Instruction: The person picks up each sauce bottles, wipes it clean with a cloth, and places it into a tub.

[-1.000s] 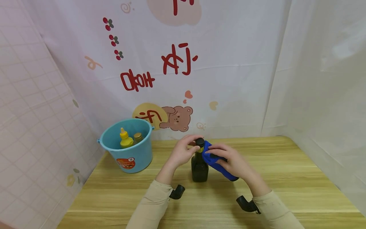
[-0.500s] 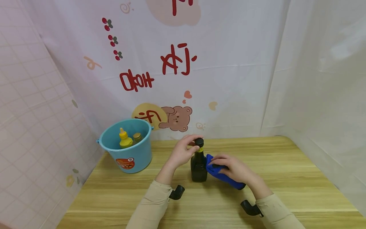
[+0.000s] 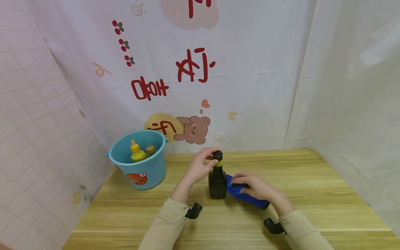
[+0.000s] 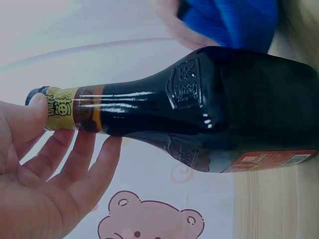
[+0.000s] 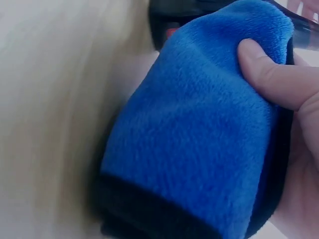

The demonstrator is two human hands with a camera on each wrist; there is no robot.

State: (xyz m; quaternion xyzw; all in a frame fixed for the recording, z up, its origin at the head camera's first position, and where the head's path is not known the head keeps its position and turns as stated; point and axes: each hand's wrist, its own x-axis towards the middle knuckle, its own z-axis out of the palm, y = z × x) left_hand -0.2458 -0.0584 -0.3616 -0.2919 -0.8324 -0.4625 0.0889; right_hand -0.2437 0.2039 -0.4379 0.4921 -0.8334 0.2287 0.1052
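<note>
A dark glass sauce bottle (image 3: 217,184) with a black cap and a yellow neck band stands upright on the wooden table. My left hand (image 3: 201,165) holds it by the neck just under the cap, thumb on one side and fingers on the other, as the left wrist view shows. My right hand (image 3: 257,187) grips a folded blue cloth (image 3: 247,197) with dark edging, the thumb pressed on its top in the right wrist view. The cloth is at the bottle's right side, low down; whether it touches the glass I cannot tell.
A light blue bucket (image 3: 147,177) stands at the back left of the table (image 3: 300,194). In it are a yellow squeeze bottle (image 3: 137,154) and a jar with a gold-coloured lid (image 3: 150,150). A printed curtain (image 3: 256,104) hangs behind the table.
My right hand has brought the cloth down from the bottle's neck to beside its lower body, slightly to the right. My left hand and the bottle have stayed in place.
</note>
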